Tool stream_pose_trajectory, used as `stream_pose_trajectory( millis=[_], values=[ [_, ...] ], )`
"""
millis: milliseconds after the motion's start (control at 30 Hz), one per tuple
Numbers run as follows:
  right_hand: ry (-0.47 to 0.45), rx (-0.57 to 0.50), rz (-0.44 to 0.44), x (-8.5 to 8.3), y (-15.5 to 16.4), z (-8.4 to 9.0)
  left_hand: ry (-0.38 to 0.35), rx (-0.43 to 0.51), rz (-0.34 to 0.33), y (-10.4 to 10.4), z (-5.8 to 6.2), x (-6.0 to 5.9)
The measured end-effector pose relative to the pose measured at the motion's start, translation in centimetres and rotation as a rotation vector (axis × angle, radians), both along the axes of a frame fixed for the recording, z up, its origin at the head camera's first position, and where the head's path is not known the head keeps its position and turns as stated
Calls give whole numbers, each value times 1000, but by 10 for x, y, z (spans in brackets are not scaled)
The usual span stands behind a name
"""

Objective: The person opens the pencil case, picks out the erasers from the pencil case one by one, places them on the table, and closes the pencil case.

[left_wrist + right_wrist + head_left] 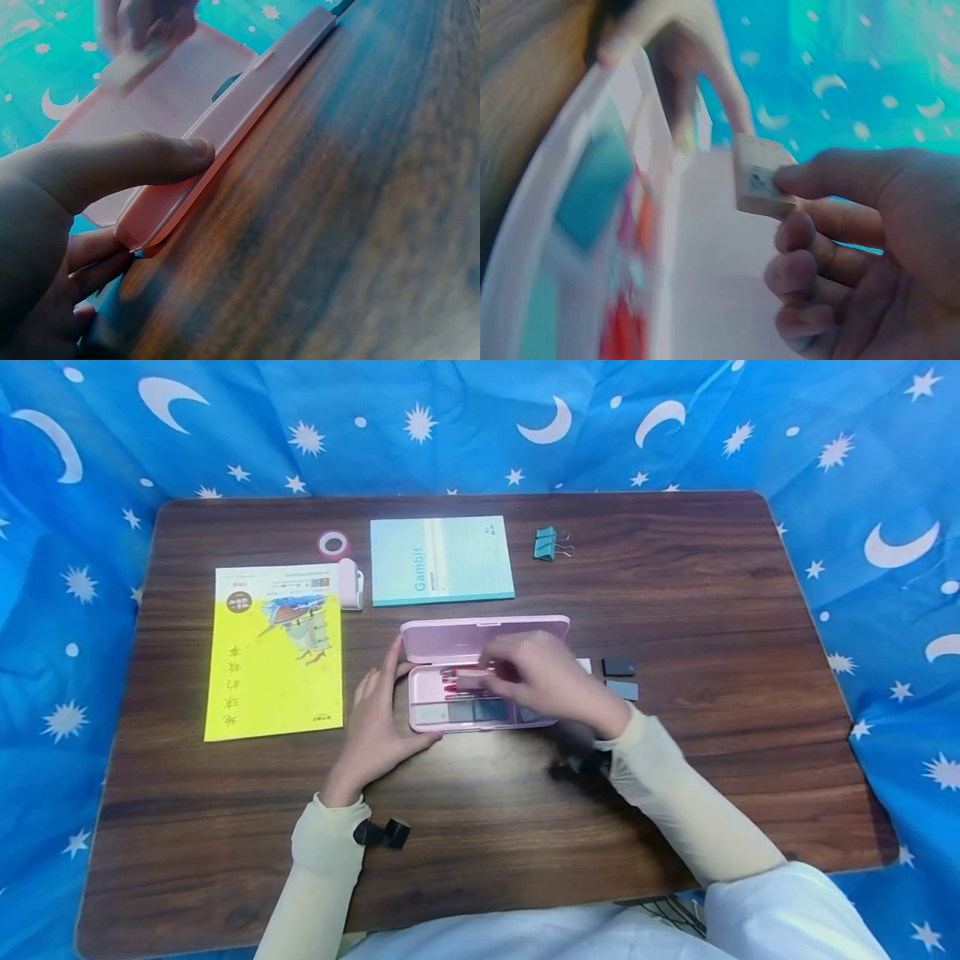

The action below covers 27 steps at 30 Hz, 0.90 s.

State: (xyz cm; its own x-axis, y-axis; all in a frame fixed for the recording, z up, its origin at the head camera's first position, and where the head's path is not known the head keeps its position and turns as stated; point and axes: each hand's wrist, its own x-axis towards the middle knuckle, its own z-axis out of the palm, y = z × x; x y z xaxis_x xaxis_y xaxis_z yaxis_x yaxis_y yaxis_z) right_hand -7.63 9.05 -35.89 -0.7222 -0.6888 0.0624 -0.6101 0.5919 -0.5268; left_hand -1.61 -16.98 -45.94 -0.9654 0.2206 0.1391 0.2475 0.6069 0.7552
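Observation:
A pink pencil case (438, 645) lies open in the middle of the table, its lid raised at the back. My left hand (375, 722) grips the case's left end, the thumb (169, 157) along its front wall and the other fingers round the far side. Between thumb and fingertips my right hand (543, 672) pinches a small whitish eraser (761, 176) with dark print, held over the case. Red pens (453, 688) lie in the back compartment. The front compartment has a pale block (431, 714) and dark grey-blue blocks (491, 710). My right hand hides the case's right part.
Left of the case lies a yellow book (273, 693), with a pink-and-white gadget (348, 583) and a tape roll (322, 541) by it. Behind are a light-green notebook (472, 560) and a teal binder clip (545, 544). A black block (618, 667) and a grey-blue block (622, 690) sit to the right.

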Motion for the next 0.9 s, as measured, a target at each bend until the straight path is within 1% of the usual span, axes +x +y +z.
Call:
stream_pose_trajectory(
  millis=[100, 167, 267, 333, 433, 533, 767, 900],
  values=[
    [-62, -18, -39, 3, 39, 5, -4, -5, 6, -1, 2, 0],
    [-83, 10, -92, 4, 64, 6, -9, -7, 11, -2, 2, 0],
    [-78, 121, -206, 6, 94, 1, -17, -1, 9, -3, 4, 1],
    [-81, 202, -259, 6, 106, -4, -20, 5, 5, -3, 4, 1],
    [-116, 270, -289, 7, 114, -14, -20, 16, -3, -2, 4, 1],
    [-143, 283, -288, 7, 113, -22, -24, 27, -5, 0, 2, 1],
    [-115, 326, -353, 7, 107, -29, -45, 31, 0, 1, 2, 0],
    [-111, 327, -383, 9, 105, -31, -45, 30, -3, 1, 2, 0]
  ],
)
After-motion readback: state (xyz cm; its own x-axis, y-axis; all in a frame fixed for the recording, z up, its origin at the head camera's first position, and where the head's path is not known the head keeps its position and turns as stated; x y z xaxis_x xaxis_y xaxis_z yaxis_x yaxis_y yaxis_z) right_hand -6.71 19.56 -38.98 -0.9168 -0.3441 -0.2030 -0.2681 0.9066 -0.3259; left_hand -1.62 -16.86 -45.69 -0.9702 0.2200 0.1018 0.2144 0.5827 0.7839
